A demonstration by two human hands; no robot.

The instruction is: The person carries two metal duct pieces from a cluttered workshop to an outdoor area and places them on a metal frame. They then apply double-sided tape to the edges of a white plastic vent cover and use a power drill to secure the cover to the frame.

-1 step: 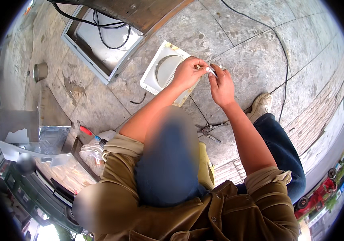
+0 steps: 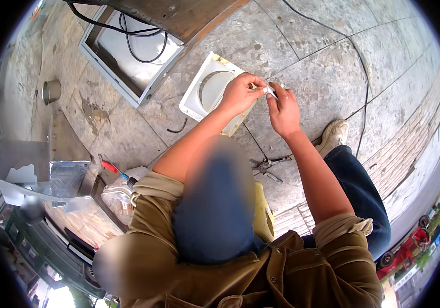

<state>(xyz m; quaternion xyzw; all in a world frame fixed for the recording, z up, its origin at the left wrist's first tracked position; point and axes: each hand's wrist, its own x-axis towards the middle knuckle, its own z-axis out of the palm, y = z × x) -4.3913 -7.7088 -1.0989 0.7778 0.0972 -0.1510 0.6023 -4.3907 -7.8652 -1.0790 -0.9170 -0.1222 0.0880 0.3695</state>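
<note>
My left hand (image 2: 241, 94) and my right hand (image 2: 284, 111) meet above the right side of a white square frame with a round opening (image 2: 191, 105), which lies on the floor. Fingers of both hands are closed around a small white piece (image 2: 270, 90). A darker bit shows beside it at the right fingers, too small to make out. My left forearm and hand hide part of the frame. Yellowish stains mark the frame's edges.
Pliers-like tools (image 2: 268, 165) lie below the frame. A grey metal housing (image 2: 112, 77) holds a black cable (image 2: 143, 57). At the left are a metal cup (image 2: 51, 92), sheet-metal pieces (image 2: 68, 179) and a red-handled tool (image 2: 109, 167). Another cable (image 2: 366, 77) crosses the floor at the right.
</note>
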